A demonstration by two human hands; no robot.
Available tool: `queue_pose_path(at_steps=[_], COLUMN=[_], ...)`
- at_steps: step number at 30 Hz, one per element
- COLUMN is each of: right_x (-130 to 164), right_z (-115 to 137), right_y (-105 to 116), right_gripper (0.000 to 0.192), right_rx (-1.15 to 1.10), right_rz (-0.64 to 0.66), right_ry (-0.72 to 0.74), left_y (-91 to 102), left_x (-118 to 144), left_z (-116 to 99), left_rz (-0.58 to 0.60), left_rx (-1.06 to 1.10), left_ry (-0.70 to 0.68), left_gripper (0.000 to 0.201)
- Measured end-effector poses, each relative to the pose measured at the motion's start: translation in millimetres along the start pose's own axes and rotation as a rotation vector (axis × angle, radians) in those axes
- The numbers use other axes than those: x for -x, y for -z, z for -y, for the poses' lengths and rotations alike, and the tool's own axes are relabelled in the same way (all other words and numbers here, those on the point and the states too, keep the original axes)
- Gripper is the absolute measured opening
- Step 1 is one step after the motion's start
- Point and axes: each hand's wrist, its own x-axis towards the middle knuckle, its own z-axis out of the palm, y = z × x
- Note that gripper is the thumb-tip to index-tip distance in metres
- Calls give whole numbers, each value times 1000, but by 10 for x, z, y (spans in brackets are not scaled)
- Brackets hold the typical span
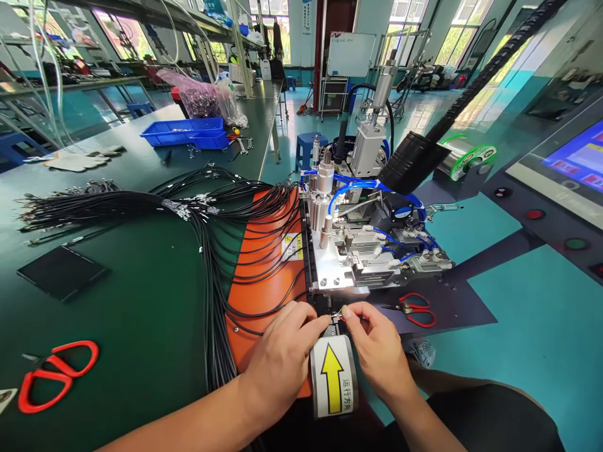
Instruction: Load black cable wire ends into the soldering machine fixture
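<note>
My left hand (282,358) and my right hand (377,348) meet at the front of a small metal machine (358,251), pinching the end of a thin black cable (335,317) whose coloured inner wires show between the fingertips. Below the hands is a grey guide with a yellow arrow label (333,376). A large bundle of black cables (207,251) fans over an orange mat (268,289) to the left.
Red-handled scissors (51,373) lie near left; smaller red snips (417,307) lie right of the machine. A dark flat pad (61,271), a blue tray (188,132) and a plastic bag (202,97) are on the green bench. A control panel with screen (575,157) stands at right.
</note>
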Motion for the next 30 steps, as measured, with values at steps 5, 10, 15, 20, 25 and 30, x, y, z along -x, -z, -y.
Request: queue_pose_path(at_steps=[5,10,15,20,25,30], right_x=[17,23,11,12,18,30], right_z=[11,5,-3,1,13,6], right_y=[2,0,-8,-7,-8,-15], right_gripper=[39,39,38,39,40,39], right_rx=[16,16,2,26,30,35], right_rz=[-17,-36,-24,-21,-29,-37], right_ry=[-9,4,4,-3,-17,-26], left_y=[-10,-15,-3,-8,-10,-2], left_x=[14,15,11,8,6,-12], left_z=[11,6,-3,7,3,-12], left_rz=[-8,-11,-7,-4,-12,-15], left_rx=[12,10,12,8,-2,-42], left_ry=[-3,3,8,6,-1,12], left_gripper=[26,26,26,25,26,25])
